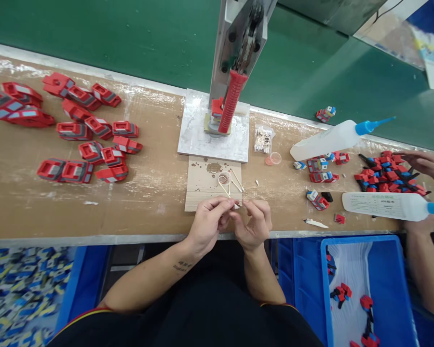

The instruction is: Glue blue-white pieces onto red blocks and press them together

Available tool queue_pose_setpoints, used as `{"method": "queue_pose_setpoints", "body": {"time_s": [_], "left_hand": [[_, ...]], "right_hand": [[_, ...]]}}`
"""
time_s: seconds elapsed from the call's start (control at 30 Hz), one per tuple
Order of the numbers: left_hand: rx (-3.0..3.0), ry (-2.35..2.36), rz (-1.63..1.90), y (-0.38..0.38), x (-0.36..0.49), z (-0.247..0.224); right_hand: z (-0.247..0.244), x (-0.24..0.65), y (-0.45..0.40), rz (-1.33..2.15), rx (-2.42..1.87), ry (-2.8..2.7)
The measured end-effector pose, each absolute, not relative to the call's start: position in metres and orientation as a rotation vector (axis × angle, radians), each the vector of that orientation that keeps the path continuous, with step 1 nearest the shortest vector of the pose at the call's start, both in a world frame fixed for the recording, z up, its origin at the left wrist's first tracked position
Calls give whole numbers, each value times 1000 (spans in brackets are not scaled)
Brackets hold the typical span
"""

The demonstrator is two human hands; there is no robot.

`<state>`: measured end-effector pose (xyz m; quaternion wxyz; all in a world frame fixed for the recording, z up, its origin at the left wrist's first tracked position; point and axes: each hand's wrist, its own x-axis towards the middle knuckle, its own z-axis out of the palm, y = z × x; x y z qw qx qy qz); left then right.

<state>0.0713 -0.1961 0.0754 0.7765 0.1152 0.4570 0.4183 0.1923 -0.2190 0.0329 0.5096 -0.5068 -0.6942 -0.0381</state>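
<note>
My left hand (210, 219) and my right hand (253, 224) meet in front of me at the table's front edge, fingertips pinched close together. Between them shows a tiny white and reddish bit, mostly covered by the fingers, so I cannot make out what it is. Just beyond the fingers lies a stained cardboard piece (195, 190). On it stands a small clear cup (224, 178) of brownish liquid, with a thin cotton swab (223, 188) slanting from it toward my left fingertips. More swabs (237, 180) lie to the right of the cup.
A hand press with a red handle (233, 102) stands on a metal plate (191, 130). Red toy vehicle parts (101, 127) spread at left. At right are a bag of swabs (263, 139), glue bottles (325, 140), red-blue pieces (386, 173), a co-worker's hands (428, 166) and a blue bin (390, 270).
</note>
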Motion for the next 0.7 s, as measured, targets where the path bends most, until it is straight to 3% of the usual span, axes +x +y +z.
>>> {"method": "queue_pose_setpoints", "body": {"time_s": [0.37, 0.7], "left_hand": [[262, 989, 943, -199, 74, 76], [206, 934, 934, -201, 75, 82]], "right_hand": [[33, 187, -221, -204, -1171, -1637], [38, 184, -219, -87, -1139, -1573]]}}
